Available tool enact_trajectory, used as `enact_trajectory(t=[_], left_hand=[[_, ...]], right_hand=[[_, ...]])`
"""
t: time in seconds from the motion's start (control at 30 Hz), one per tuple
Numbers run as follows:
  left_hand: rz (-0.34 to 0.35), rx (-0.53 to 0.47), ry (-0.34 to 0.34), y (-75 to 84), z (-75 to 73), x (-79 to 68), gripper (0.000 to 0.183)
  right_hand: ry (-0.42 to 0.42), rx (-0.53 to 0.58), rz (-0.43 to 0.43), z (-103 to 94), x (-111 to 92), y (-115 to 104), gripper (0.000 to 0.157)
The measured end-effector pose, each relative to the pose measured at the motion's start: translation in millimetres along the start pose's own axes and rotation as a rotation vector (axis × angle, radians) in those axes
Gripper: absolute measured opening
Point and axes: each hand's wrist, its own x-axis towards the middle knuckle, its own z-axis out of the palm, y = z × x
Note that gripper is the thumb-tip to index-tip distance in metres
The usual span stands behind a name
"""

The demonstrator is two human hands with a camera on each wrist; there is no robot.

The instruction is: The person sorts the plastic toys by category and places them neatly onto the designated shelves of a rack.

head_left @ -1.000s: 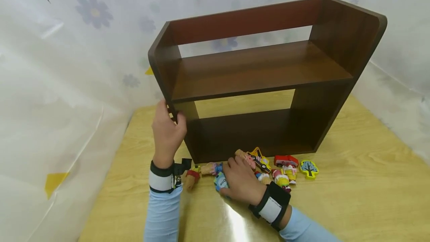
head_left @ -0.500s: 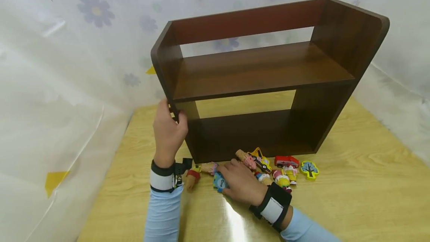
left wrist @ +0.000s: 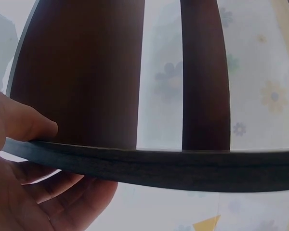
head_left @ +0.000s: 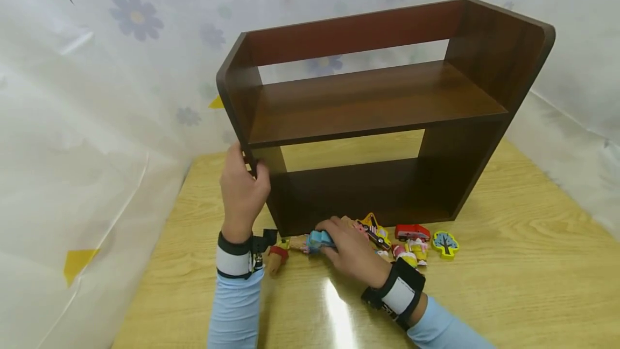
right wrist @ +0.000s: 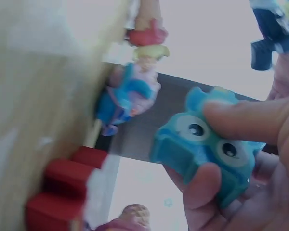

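In the head view, my left hand [head_left: 242, 193] grips the left side panel of a dark brown two-tier wooden shelf [head_left: 378, 104]. The left wrist view shows the thumb on one face of that panel's edge [left wrist: 183, 168] and the fingers on the other. My right hand [head_left: 356, 255] holds a blue toy [head_left: 318, 240] just in front of the shelf's base. Two round eyes show on this blue toy [right wrist: 183, 139] in the right wrist view, between thumb and fingers. Beside it lies an ice-cream-cone-shaped toy [head_left: 297, 243]; another cone toy [head_left: 277, 260] has a red band.
Several small toys lie right of my right hand: a yellow truck piece [head_left: 375, 232], a red car [head_left: 413, 232], a yellow-edged tree [head_left: 445, 244] and small figures [head_left: 409, 253]. All rest on a wood-grain table [head_left: 523, 263]. Flower-patterned sheeting [head_left: 135, 85] hangs behind and beside.
The blue toy, earlier flat on the table with the word "One" facing up, is now gripped and tilted up in my right hand. The left hand stays on the shelf panel.
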Motion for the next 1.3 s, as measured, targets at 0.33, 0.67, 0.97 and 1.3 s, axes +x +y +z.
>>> enact_trajectory(t=[0.33, 0.67, 0.97, 1.3], left_hand=[[-0.009, 0.017, -0.017, 0.3, 2.9, -5.3, 0.035], [-0.005, 0.002, -0.011, 4.0, 6.7, -1.2, 0.038], [-0.018, -0.01, -0.021, 6.3, 8.6, -3.6, 0.039], [-0.021, -0.038, -0.028, 7.9, 9.1, -4.2, 0.04]], right_hand=[[0.131, 0.156, 0.136, -23.2, 14, 2, 0.042], [0.189, 0.166, 0.063, -28.1, 43, 8, 0.03], [0.137, 0.059, 0.182, -3.4, 68, 16, 0.042], [0.068, 0.009, 0.113, 10.8, 83, 25, 0.032]])
